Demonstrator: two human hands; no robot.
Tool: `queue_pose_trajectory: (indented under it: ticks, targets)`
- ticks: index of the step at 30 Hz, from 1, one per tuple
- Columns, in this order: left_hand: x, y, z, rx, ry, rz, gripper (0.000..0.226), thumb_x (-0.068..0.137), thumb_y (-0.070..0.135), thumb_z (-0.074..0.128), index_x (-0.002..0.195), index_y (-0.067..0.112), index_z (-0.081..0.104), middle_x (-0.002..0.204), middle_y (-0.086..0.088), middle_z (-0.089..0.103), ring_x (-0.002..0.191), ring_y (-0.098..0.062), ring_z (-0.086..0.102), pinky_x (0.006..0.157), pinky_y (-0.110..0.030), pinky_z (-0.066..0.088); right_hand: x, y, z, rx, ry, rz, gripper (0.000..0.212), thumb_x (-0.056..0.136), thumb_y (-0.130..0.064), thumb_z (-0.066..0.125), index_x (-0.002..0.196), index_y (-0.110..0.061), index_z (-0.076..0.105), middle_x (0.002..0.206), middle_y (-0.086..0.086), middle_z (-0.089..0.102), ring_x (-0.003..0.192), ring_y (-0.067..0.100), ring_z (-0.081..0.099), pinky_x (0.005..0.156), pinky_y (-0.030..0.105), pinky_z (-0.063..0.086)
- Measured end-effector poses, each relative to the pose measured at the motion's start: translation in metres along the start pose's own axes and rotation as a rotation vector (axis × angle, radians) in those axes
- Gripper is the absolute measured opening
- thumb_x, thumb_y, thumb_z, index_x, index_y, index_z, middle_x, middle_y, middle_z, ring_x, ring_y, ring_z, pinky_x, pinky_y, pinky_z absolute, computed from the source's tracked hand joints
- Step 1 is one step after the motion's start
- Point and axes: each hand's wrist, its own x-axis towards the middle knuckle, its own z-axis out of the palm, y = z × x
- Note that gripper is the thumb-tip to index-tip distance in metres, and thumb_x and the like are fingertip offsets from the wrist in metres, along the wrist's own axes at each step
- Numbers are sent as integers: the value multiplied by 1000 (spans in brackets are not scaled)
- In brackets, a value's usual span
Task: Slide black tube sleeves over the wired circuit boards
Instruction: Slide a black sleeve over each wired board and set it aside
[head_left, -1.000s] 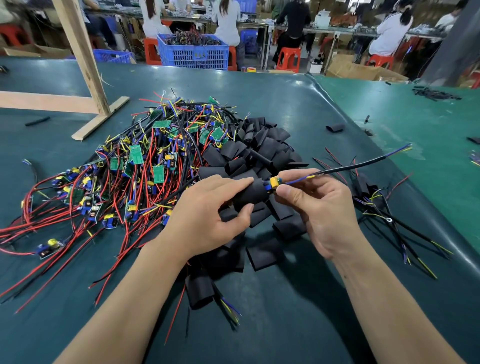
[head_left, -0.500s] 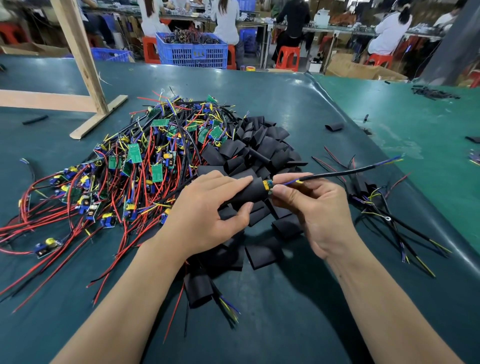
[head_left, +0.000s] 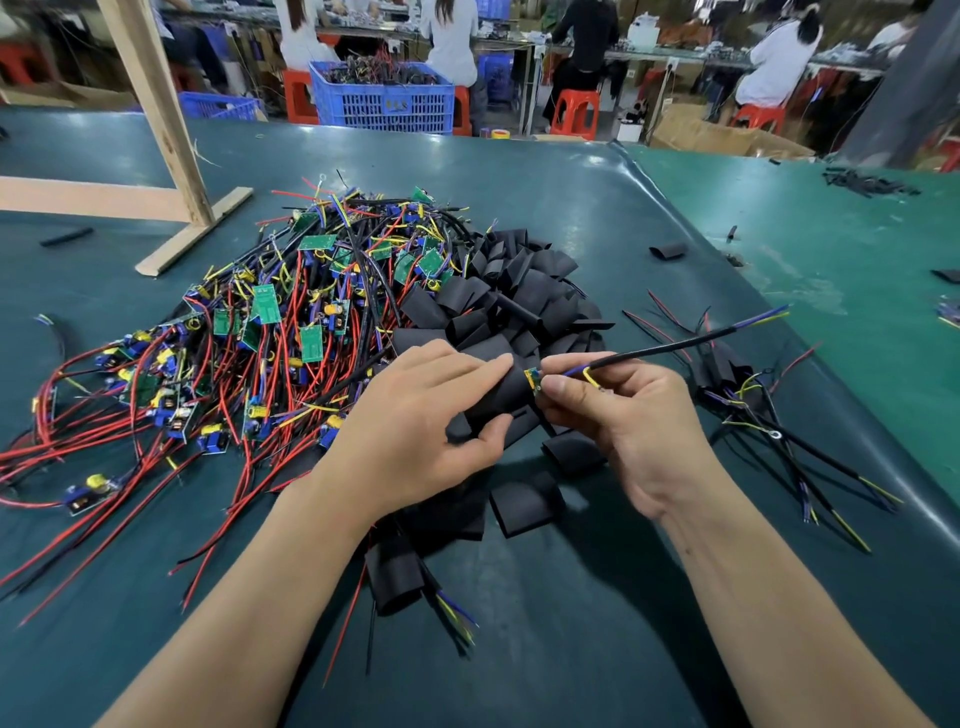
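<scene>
My left hand (head_left: 415, 415) grips a black tube sleeve (head_left: 493, 402) between fingers on top and thumb below. A small circuit board (head_left: 532, 378) pokes out of the sleeve's right end, most of it hidden inside. My right hand (head_left: 623, 415) pinches the board's end and its black cable (head_left: 675, 347), which runs up to the right with blue and yellow wire ends. A pile of wired boards (head_left: 270, 338) with red, black and yellow wires lies to the left. Loose black sleeves (head_left: 519, 291) are heaped just behind my hands.
A sleeved board (head_left: 395, 577) lies near my left forearm. More sleeved pieces (head_left: 737, 384) with wires lie at the right. A wooden frame (head_left: 171, 156) stands at the back left on the dark green table (head_left: 571, 623). Blue crates and seated people are behind the table.
The board has gone further into the sleeve: less of its yellow and blue end shows. My right hand has moved a little left, toward the sleeve's mouth.
</scene>
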Motion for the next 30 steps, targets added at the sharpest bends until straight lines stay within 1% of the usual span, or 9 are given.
queue_pose_trajectory:
  ticks: [3, 5, 8, 13, 16, 19, 22, 25, 30]
  targets:
    - [0, 0, -1, 3, -28, -6, 44, 81, 18, 73, 119, -4, 67, 99, -7, 72, 81, -28, 61, 76, -44, 53, 1, 0, -1, 33, -3, 61, 12, 63, -6, 76, 73, -13, 78, 74, 8, 73, 65, 17, 69, 63, 22, 55]
    - [-1, 0, -3, -14, -41, -17, 44, 83, 23, 67, 119, -2, 68, 96, -6, 72, 77, -28, 63, 72, -44, 53, 1, -1, -2, 32, -25, 80, 12, 62, -5, 76, 73, -11, 76, 73, 8, 72, 64, 16, 69, 62, 21, 55]
    - [-2, 4, -4, -55, -40, -58, 45, 83, 27, 61, 120, 0, 68, 98, -5, 72, 76, -27, 65, 67, -42, 52, 0, 1, 0, -2, -36, 51, 13, 62, -7, 77, 73, -13, 77, 73, 6, 72, 64, 15, 68, 63, 20, 54]
    - [0, 6, -5, -12, -28, -57, 45, 86, 27, 62, 120, -1, 67, 104, -5, 72, 83, -20, 62, 67, -43, 53, -1, 6, 6, 3, 6, 11, 14, 63, -9, 78, 75, -16, 79, 76, 6, 73, 69, 16, 68, 67, 22, 55]
    - [1, 5, -8, 28, -82, -88, 50, 90, 36, 57, 128, 4, 62, 104, -2, 72, 84, -23, 62, 76, -44, 49, 0, 7, 9, 26, 53, 11, 14, 62, -10, 78, 74, -16, 79, 75, 6, 74, 70, 16, 69, 67, 21, 55]
    - [3, 3, -12, -31, -115, -175, 46, 90, 45, 53, 126, 16, 59, 112, 5, 69, 100, -21, 63, 90, -41, 41, 0, 7, 11, 65, 60, 24, 11, 65, -10, 75, 74, -15, 79, 77, 6, 74, 71, 16, 70, 66, 22, 55]
    - [3, 2, -13, -40, -110, -173, 38, 88, 41, 59, 117, 17, 60, 118, 9, 68, 102, -19, 61, 92, -38, 39, -1, 5, 10, 76, 21, 57, 9, 73, -10, 71, 77, -12, 78, 81, 8, 74, 74, 16, 70, 66, 22, 56]
    - [3, 1, -12, -24, -117, -162, 34, 87, 37, 65, 113, 16, 64, 117, 6, 67, 99, -20, 59, 92, -40, 42, -1, 6, 9, 78, 12, 69, 10, 80, -4, 67, 80, -8, 76, 84, 13, 75, 78, 21, 72, 68, 23, 57]
    - [3, 0, -14, -21, -45, -95, 31, 83, 29, 73, 108, 11, 70, 103, 3, 69, 89, -23, 59, 85, -43, 47, 0, 6, 9, 110, 27, 75, 10, 72, -9, 70, 73, -13, 79, 80, 8, 74, 77, 17, 71, 67, 22, 56]
